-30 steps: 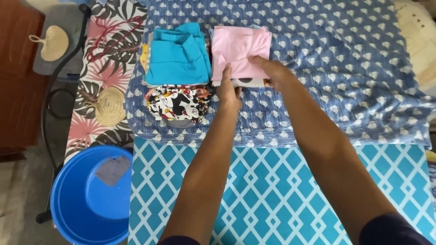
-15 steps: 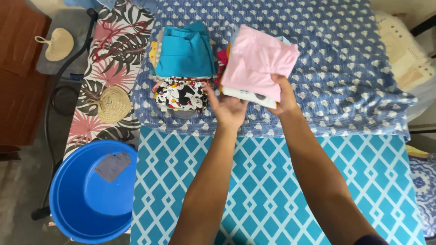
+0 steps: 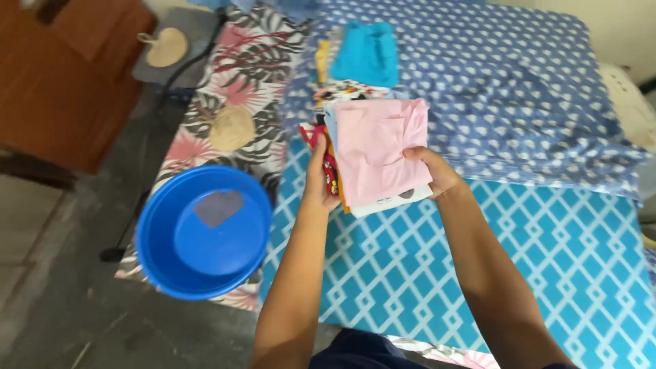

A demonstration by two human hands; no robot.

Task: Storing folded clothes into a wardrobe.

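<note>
- While both forearms reach up from the bottom edge of the view, the left hand point(image 3: 316, 179) and the right hand point(image 3: 436, 172) hold a stack of folded clothes point(image 3: 376, 154) between them, lifted above the near part of the bed.
- The left hand clasps the stack's left edge, fingers tucked under the red and orange layers; the right hand clamps the right lower corner, thumb pressed on the pink top piece point(image 3: 379, 147).
- Beneath the hands lies a turquoise sheet with a white diamond pattern point(image 3: 560, 253).
- To the left, on the floor, stands a round blue basin point(image 3: 157, 253) with a small grey cloth point(image 3: 219, 208) lying inside it.
- Beyond the basin spreads a leaf-print cloth point(image 3: 256, 55) with a woven hand fan point(image 3: 232, 128) on it.
- Farther back, a blue bedspread with white motifs point(image 3: 519, 89) carries a second pile topped by a turquoise garment point(image 3: 365, 53).
- At the far left stands a dark wooden cabinet point(image 3: 61, 82), with another fan point(image 3: 167, 46) on a grey seat nearby.
</note>
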